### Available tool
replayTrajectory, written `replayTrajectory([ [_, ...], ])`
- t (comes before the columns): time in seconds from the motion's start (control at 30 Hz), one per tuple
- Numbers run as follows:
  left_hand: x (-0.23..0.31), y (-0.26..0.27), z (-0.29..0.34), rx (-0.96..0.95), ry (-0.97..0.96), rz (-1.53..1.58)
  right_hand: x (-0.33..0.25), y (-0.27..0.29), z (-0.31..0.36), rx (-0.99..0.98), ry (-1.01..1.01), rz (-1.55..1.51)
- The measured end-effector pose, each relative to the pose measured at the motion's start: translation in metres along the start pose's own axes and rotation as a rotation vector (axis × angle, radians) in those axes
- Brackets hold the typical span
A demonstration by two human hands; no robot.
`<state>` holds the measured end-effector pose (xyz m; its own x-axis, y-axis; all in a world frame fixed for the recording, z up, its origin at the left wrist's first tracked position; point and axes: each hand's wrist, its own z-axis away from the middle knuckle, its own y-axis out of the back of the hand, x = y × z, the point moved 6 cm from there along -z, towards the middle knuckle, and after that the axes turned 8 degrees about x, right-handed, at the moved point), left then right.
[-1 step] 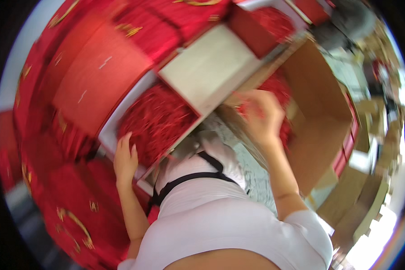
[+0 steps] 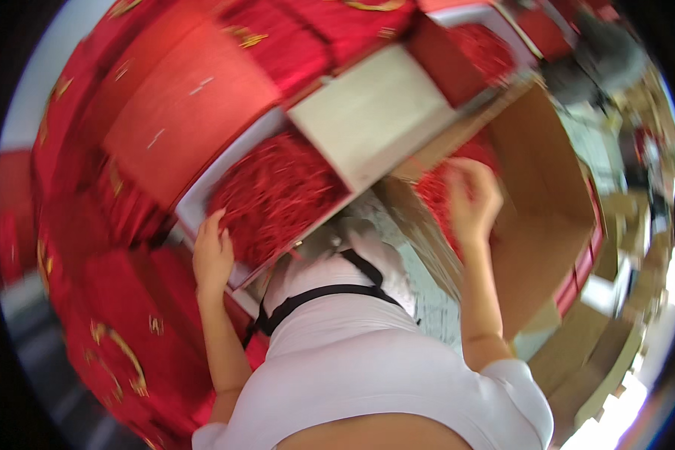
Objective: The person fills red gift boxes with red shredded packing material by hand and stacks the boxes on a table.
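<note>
My left hand (image 2: 214, 259) rests at the near left edge of a gift box (image 2: 191, 206) with white inner walls. Its fingers are stretched out and slightly apart, the tips at the red shredded paper (image 2: 274, 195) that fills the box. Over a brown cardboard carton (image 2: 540, 180) on the right is my right hand (image 2: 474, 201), fingers bent and smeared by motion. More red shredded paper (image 2: 435, 195) lies in that carton beside and below the hand. Whether any strands are in the fingers cannot be made out.
The gift box's red lid (image 2: 195, 105) stands open behind it. A pale flat panel (image 2: 367, 112) lies to its right, and another box of red shreds (image 2: 481, 51) is at the back. Red bags with gold handles (image 2: 120, 352) crowd the left. Flattened cardboard (image 2: 577, 352) lies at right.
My right hand has moved right, farther over the carton, and more of the shreds show beside it. The whole view has shifted slightly. My left hand stays at the gift box.
</note>
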<state>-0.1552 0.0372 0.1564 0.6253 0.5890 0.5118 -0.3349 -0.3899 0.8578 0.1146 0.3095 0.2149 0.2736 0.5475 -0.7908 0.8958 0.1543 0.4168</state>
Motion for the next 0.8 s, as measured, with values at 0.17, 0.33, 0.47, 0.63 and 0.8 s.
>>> replayTrajectory([
  [0.17,-0.035,0.044,0.031,0.557,0.247,0.103,0.066,0.029,0.002,0.200,-0.425,-0.349],
  [0.33,-0.044,0.021,0.074,0.527,0.333,0.330,0.020,-0.039,0.004,-0.207,-0.420,-0.420],
  [0.47,0.015,-0.021,0.041,-0.108,0.050,0.460,-0.065,-0.134,0.006,-1.017,0.031,-0.422],
  [0.63,0.011,-0.101,0.003,-0.688,0.115,0.104,-0.056,-0.248,0.083,-1.988,0.246,-0.059],
  [0.8,-0.051,-0.127,0.003,-0.810,0.237,-0.277,0.020,-0.305,0.125,-2.080,0.548,0.354],
])
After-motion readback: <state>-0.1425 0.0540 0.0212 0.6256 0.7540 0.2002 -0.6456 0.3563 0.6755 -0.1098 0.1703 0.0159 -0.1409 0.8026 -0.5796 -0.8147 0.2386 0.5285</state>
